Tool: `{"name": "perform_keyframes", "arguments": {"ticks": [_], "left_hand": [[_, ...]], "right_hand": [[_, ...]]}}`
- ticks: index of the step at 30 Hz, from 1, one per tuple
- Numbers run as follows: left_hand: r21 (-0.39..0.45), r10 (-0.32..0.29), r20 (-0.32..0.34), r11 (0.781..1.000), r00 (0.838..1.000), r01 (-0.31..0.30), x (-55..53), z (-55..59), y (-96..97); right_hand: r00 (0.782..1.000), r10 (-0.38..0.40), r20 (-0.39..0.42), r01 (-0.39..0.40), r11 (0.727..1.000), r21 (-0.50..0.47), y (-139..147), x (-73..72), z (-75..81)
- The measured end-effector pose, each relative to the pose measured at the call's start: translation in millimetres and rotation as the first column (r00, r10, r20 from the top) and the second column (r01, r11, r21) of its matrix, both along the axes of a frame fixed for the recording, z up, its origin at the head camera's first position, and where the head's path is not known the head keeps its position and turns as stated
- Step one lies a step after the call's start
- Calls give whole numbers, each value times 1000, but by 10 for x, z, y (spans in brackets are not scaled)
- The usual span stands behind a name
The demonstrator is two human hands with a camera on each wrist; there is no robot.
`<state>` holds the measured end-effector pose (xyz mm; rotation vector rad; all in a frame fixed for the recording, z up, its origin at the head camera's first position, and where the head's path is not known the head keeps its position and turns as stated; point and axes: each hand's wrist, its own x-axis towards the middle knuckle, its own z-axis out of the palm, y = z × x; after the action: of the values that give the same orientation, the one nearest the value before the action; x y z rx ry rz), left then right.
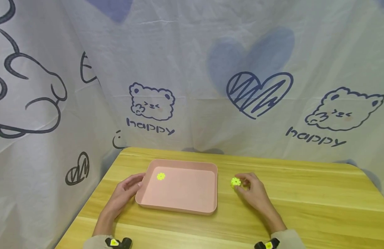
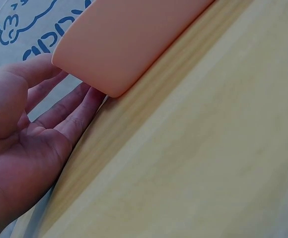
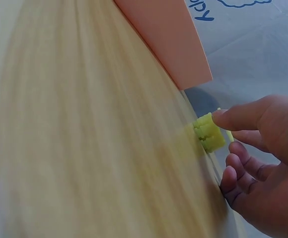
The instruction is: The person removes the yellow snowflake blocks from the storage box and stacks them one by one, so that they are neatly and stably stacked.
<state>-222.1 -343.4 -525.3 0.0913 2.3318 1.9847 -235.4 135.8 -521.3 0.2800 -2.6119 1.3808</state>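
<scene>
Yellow notched plastic discs, like interlocking snowflake pieces, are in view. One disc [image 1: 161, 176] lies flat inside the pink tray [image 1: 179, 209], toward its far left corner. My left hand [image 1: 123, 193] touches the tray's left wall from outside; in the left wrist view the thumb is at the rim and the fingertips sit low by the base. Right of the tray, my right hand [image 1: 252, 192] pinches a disc [image 3: 230, 135] between thumb and fingers. That disc is tilted at the top of a short stack of discs [image 3: 209, 133] standing on the table.
The wood-grain table [image 1: 304, 204] ends at the back against a white curtain [image 1: 192, 114] printed with hearts and bears. Another stretch of curtain [image 1: 33, 166] hangs along the left side. Each wrist wears a black strap-on camera [image 1: 118, 242].
</scene>
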Motion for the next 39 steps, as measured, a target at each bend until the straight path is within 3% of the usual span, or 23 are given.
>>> {"name": "perform_keyframes", "arguments": {"ticks": [39], "left_hand": [[13, -14, -20, 1000, 1000, 15, -2, -7, -24]], "right_hand": [[999, 29, 37, -30, 999, 12, -7, -20, -34]]}}
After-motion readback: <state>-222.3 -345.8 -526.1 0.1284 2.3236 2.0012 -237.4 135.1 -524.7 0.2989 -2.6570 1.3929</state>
